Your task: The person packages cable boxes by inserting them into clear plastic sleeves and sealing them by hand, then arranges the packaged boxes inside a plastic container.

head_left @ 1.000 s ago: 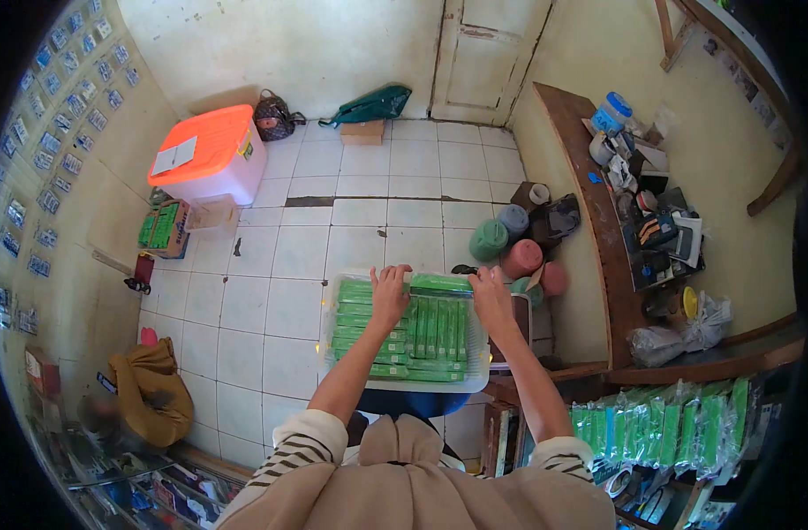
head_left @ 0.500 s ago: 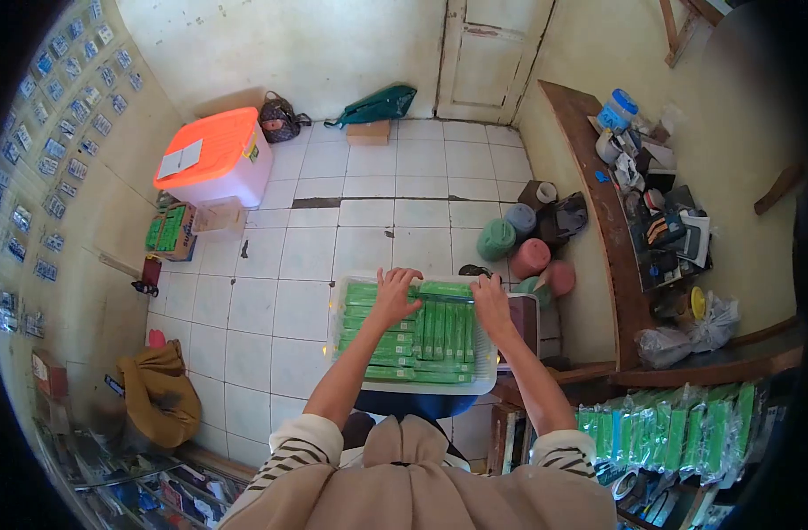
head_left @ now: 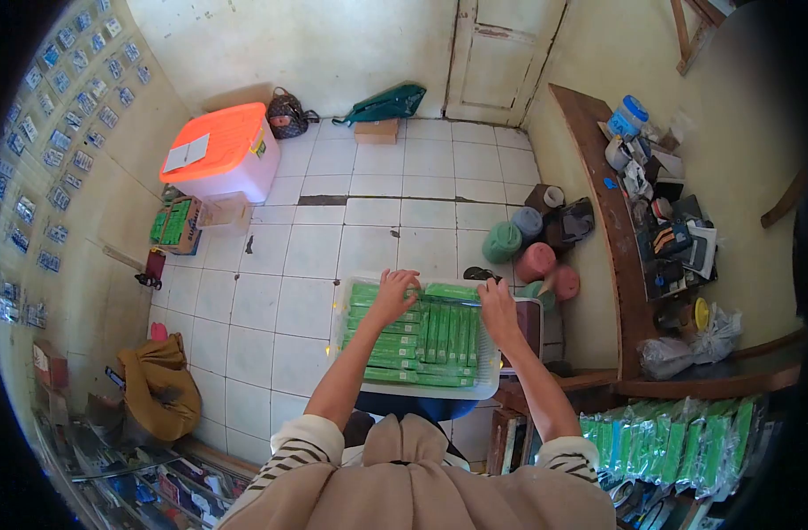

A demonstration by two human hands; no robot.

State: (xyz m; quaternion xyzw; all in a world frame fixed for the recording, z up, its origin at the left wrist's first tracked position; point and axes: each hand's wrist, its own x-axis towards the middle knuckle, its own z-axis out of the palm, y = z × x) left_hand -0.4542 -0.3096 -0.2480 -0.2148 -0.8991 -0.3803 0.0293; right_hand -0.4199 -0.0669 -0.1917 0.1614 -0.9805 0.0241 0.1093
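Note:
In front of my body stands a clear plastic bin [head_left: 490, 382] packed with slim green boxes [head_left: 395, 352], some lying crosswise on the left and others lengthwise on the right. My left hand [head_left: 393, 299] is over the far left part of the bin, its fingers bent and apart above the boxes. At the far right corner, my right hand [head_left: 499, 311] has its fingertips by the end of a green box [head_left: 451, 291] that lies along the far side. Neither hand visibly grips a box, though the undersides of the fingers are hidden.
Rolls of coloured material [head_left: 503, 241] stand on the floor to the right, beside a cluttered wooden counter [head_left: 609, 212]. Plastic-wrapped green packs [head_left: 678, 442] fill a shelf at lower right. An orange-lidded box [head_left: 217, 141] and a brown bag [head_left: 159, 389] are on the left.
The view has shifted slightly, so the room appears a little further right. My hands stay over the far side of the bin, with only small finger movements.

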